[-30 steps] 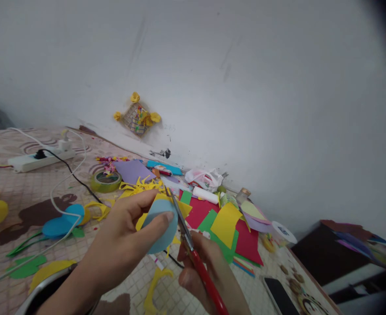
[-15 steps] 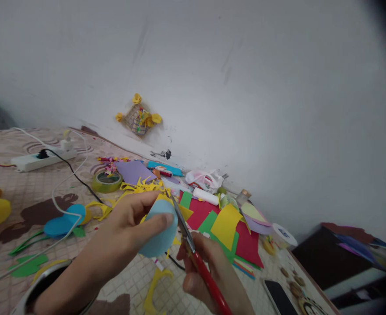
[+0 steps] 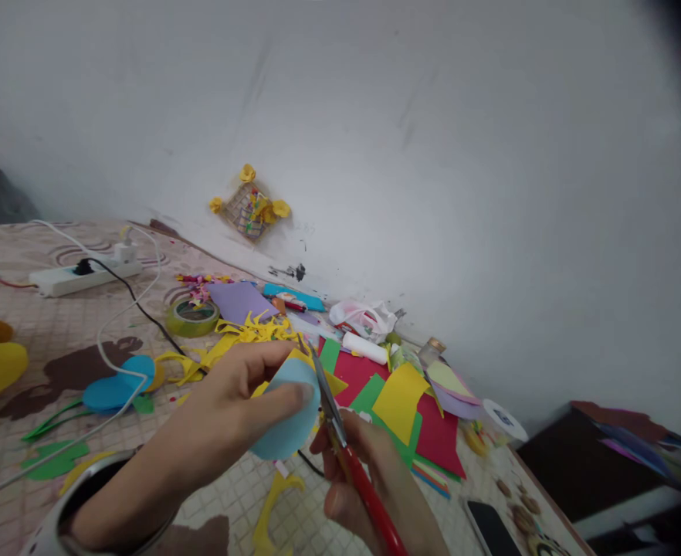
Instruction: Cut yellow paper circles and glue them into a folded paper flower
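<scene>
My left hand point(image 3: 230, 409) pinches a light blue paper circle point(image 3: 286, 417) between thumb and fingers, holding it up over the floor mat. My right hand point(image 3: 369, 486) grips red-handled scissors point(image 3: 346, 455), whose blades run along the circle's right edge. A strip of yellow paper point(image 3: 323, 374) shows behind the circle, next to the blades.
Coloured paper sheets point(image 3: 398, 401) and yellow scraps point(image 3: 248, 332) litter the mat by the wall. A tape roll point(image 3: 193, 316), a power strip point(image 3: 86, 276) with cables, a glue stick point(image 3: 364, 347), a phone point(image 3: 491, 529) and blue cut-outs point(image 3: 117, 386) lie around. A dark low table point(image 3: 607, 463) stands at right.
Both hands stay together with the circle and scissors; the circle has turned slightly in my left hand. The view has shifted a little.
</scene>
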The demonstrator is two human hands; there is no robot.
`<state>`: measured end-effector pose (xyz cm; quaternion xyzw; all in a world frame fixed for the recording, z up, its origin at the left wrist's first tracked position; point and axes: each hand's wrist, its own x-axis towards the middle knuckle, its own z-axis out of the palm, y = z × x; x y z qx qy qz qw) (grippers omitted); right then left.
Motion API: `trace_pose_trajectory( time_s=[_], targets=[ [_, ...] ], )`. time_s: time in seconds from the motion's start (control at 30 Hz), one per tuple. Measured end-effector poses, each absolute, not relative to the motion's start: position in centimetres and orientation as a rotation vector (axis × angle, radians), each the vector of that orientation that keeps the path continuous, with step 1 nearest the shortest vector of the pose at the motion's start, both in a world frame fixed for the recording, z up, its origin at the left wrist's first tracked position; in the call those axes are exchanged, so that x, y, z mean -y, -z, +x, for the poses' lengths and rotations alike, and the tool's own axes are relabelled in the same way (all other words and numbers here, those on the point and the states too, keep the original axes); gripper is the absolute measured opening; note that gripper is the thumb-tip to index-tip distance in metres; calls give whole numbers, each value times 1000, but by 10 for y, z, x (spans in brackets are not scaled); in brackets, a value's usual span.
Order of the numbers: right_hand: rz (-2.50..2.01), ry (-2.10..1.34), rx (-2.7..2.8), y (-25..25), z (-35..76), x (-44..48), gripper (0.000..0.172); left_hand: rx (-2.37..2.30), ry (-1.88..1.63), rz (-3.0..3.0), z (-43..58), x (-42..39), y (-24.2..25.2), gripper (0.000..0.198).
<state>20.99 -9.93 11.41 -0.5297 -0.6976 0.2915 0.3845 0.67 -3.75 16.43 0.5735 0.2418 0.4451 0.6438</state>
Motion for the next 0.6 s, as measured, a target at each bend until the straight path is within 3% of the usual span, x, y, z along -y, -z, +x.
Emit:
trace_pose_trajectory(
  time_s=[0.6],
  targets=[
    [-1458,-828,1774,-128,213,97,67,-677,-931,1472,2,34,-170,16]
  ],
)
